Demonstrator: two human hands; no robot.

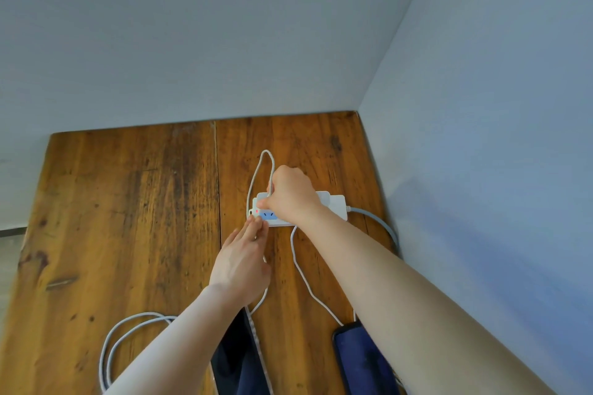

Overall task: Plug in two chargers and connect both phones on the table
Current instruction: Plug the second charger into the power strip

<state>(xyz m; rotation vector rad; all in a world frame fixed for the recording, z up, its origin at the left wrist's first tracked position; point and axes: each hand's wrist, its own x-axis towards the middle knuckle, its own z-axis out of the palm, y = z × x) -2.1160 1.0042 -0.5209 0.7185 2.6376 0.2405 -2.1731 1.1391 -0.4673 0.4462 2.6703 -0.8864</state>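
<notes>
A white power strip (333, 204) with a red light lies on the wooden table (128, 202) near the right wall. My right hand (290, 194) is closed over a white charger on the strip's left part; the charger is mostly hidden and its cable (256, 176) loops up behind. My left hand (240, 260) rests flat with fingertips on the strip's left end. A dark phone (237, 359) lies under my left forearm. A second dark phone (362, 359) lies at the lower right with a white cable (305, 279) running into it from the strip.
White cable coils (122, 340) lie on the table at the lower left. The strip's thick grey cord (382, 224) curves off toward the right wall. Walls close the table at the back and right.
</notes>
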